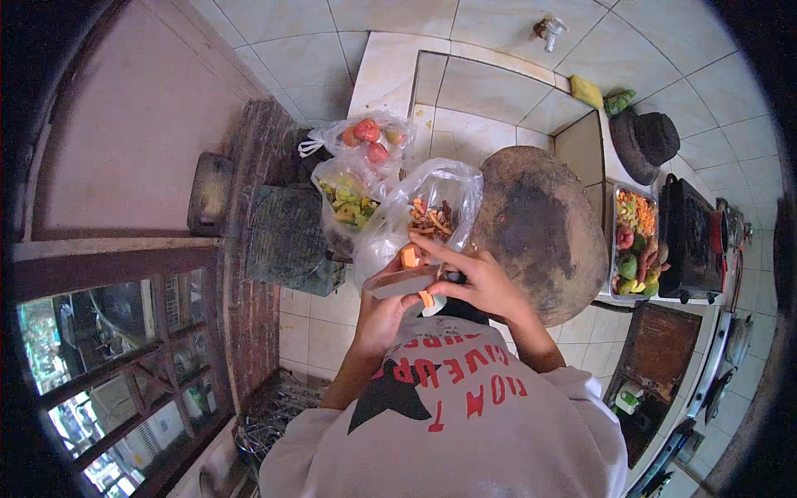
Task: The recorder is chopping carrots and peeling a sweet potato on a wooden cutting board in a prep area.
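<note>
My left hand [381,314] holds an orange piece of root vegetable or fruit [409,256]; its exact kind is unclear. In my right hand [485,283] is a knife with a wide blade [401,282], lying across the piece. Just beyond both hands stands an open clear plastic bag [467,187] with orange and brown peelings [429,218] inside. To its left, another clear bag holds yellow-green pieces [350,205]. A third bag behind has several red fruits [367,131]. Part of the orange piece is hidden behind the blade and fingers.
A large round wooden board [542,230] is right of the bags. Further right, a metal tray [612,249] holds shredded and whole produce beside a black stove [688,236]. A stone mortar [641,143] and a yellow sponge [586,91] sit at the back. A dark block [289,239] stands left.
</note>
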Available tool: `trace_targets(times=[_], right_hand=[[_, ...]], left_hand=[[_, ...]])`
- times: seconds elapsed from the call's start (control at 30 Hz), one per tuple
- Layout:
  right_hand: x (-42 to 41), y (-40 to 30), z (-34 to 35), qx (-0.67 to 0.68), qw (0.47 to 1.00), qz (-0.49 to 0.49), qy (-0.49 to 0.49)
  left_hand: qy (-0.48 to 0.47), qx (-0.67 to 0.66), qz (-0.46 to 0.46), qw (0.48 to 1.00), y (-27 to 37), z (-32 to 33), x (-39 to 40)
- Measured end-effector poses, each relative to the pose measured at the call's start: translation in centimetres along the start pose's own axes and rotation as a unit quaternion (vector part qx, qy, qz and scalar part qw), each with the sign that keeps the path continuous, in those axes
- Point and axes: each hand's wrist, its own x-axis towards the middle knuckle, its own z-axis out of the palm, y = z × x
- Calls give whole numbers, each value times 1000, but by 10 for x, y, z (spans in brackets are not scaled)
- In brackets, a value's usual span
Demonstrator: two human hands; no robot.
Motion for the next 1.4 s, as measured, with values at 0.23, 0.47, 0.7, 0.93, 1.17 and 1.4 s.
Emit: trace_targets(times=[0.23,0.47,0.7,0.93,1.17,1.4], right_hand=[[1,-2,3,41,994,91,-53],[-1,-6,-4,7,991,97,-90],[-3,-7,0,9,996,63,-58],[-3,-1,10,17,999,27,12],[0,3,16,0,999,-1,42],[2,13,14,-7,1000,18,21]], left_hand=[[-53,-40,68,995,-10,-20,17],[-35,-26,77,996,-10,-17,13],[-18,-35,62,997,-8,-12,10],[-32,-15,16,999,-2,-4,2],[31,-6,-25,999,-17,-9,-5],[21,-18,-44,999,-11,-5,-4]])
